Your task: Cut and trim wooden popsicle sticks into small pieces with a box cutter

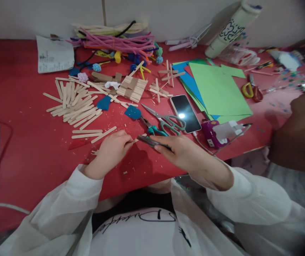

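Observation:
My left hand (113, 147) is closed in a pinch on a short wooden craft stick (137, 139) just above the red table (21, 149). My right hand (180, 153) is wrapped round a dark cutting tool (149, 141), whose tip meets the end of that stick. Small wood chips lie on the table under and around both hands. Both sleeves are white.
A heap of craft sticks (74, 105) lies to the left, a stick panel (132, 89) behind. Scissors (165, 121), teal pliers (152, 128), a phone (186, 113), coloured paper sheets (216, 89), pipe cleaners (115, 42) and a purple glue gun (216, 132) lie around. Another person's arm (296, 138) is at the right.

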Motion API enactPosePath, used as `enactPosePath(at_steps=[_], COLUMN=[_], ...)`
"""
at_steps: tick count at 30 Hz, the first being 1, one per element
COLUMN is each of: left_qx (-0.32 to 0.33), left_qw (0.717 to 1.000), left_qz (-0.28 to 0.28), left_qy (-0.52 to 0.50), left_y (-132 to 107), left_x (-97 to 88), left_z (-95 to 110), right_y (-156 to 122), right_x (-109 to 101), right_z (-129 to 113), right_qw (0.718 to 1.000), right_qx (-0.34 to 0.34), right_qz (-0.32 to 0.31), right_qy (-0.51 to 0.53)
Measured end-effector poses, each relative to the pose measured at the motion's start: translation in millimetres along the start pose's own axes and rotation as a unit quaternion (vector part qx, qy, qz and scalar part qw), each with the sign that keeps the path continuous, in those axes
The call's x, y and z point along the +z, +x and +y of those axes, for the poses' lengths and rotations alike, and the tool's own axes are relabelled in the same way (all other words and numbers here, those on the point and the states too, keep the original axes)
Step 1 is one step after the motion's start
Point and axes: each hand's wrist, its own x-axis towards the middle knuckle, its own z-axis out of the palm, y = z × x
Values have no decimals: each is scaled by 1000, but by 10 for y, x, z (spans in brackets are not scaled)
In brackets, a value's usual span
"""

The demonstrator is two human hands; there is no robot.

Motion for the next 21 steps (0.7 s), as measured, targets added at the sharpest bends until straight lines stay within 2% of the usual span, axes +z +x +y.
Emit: enactPosePath(at_steps=[9,12,15,18,21], left_qx=[-9,-1,11,11,8], left_qw=[1000,1000,1000,999,999], left_qz=[-5,3,9,7,10], left_qy=[-19,-24,-25,-31,-33], left_y=[-7,-8,-7,-6,-4], left_x=[18,32,42,45,53], left_z=[15,-5,-23,-29,-26], right_y=[-12,13,52,107,179], right_x=[-23,-65,-117,-172,-250], right_z=[-117,-249,-407,-531,-604], right_qw=[986,963,933,918,923], right_qx=[-30,-36,-90,-134,-122], right_qz=[-8,-48,-78,-99,-120], right_qy=[-167,-264,-341,-360,-344])
